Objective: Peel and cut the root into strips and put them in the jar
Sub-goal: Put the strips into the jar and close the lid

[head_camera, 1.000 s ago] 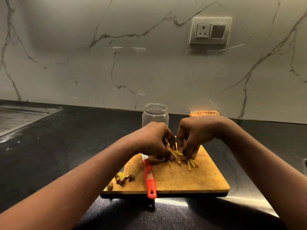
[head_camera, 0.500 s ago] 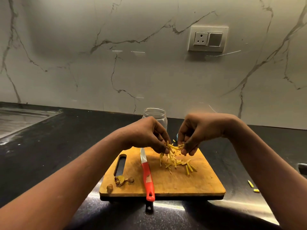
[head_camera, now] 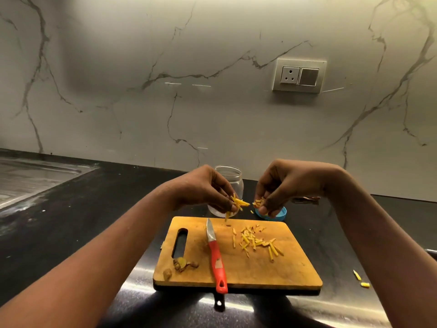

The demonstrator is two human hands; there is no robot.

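Transfer step: above the far edge of the board (head_camera: 260, 275), left hand (head_camera: 203, 188) and right hand (head_camera: 290, 183) each pinch strips (head_camera: 237, 202) in curled fingers (head_camera: 269, 204); next, probably, release them over the jar (head_camera: 233, 179) just behind the board.

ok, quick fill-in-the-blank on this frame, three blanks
1. The left hand and right hand each pinch yellow ____ above the cutting board.
2. The knife lying on the board has a ____ handle.
3. Behind the board, beside the jar, lies a ____ lid.
Missing: strips; red; blue.
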